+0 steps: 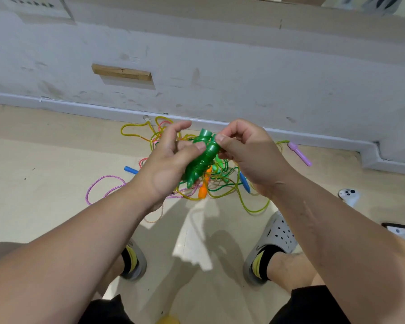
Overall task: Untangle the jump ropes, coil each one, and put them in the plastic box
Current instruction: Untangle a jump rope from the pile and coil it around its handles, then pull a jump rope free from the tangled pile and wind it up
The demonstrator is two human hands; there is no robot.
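A person's left hand [166, 164] grips a green jump rope [201, 160] wound into a tight bundle, thumb pressed on its coils, while the right hand [248, 153] pinches the bundle's upper end. Below them the other tangled ropes [220, 183] lie heaped on the floor [45, 160] near the wall, a purple handle [299, 153] lying off to the right

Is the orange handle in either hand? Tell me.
No: the orange handle lies on the floor, while the left hand and right hand hold the green rope.
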